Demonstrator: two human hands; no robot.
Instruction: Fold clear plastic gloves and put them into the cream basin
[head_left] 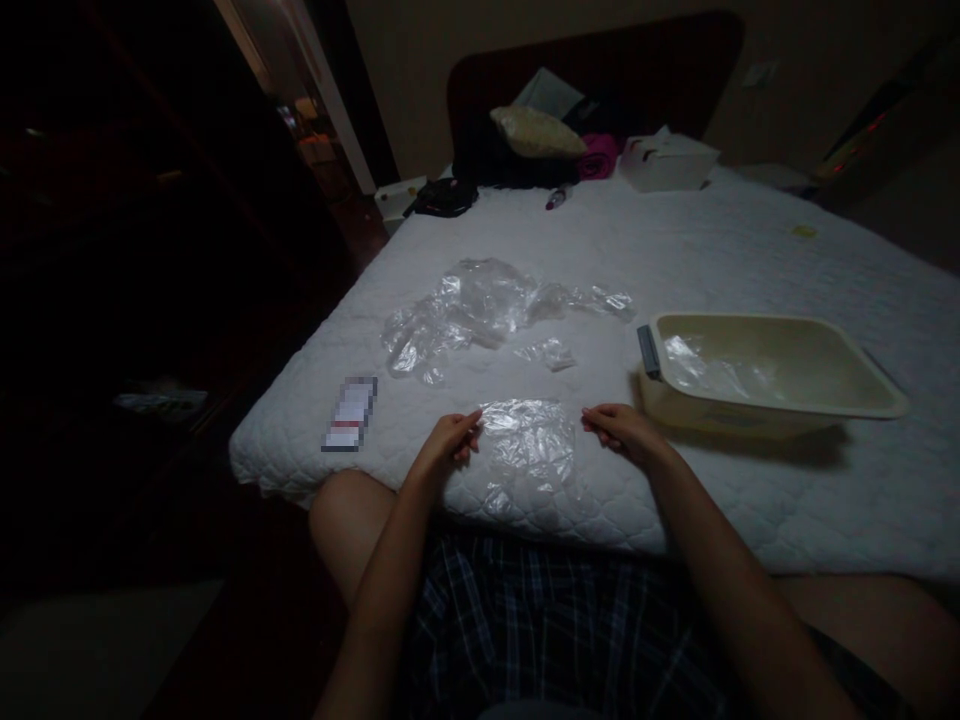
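A clear plastic bag [529, 445] lies spread near the front edge of the white quilted bed [705, 500]. My left hand [455, 438] pinches its upper left corner. Just off the upper right side of the bag is my right hand [613, 430], its fingertips pressed together; whatever may be between them is too small to make out. Beyond the hands, several crumpled clear bags [487, 300] form a loose pile, with a smaller crumpled piece [551, 353] in front of it. To the right stands a cream plastic bin [750, 420] with clear plastic inside.
A phone-like object [350, 415], blurred out, lies left of my left hand. At the far end are a white box [667, 163], a pale pillow [536, 132], a pink roll [598, 156] and a black bag [446, 197]. The bed's left edge drops to a dark floor.
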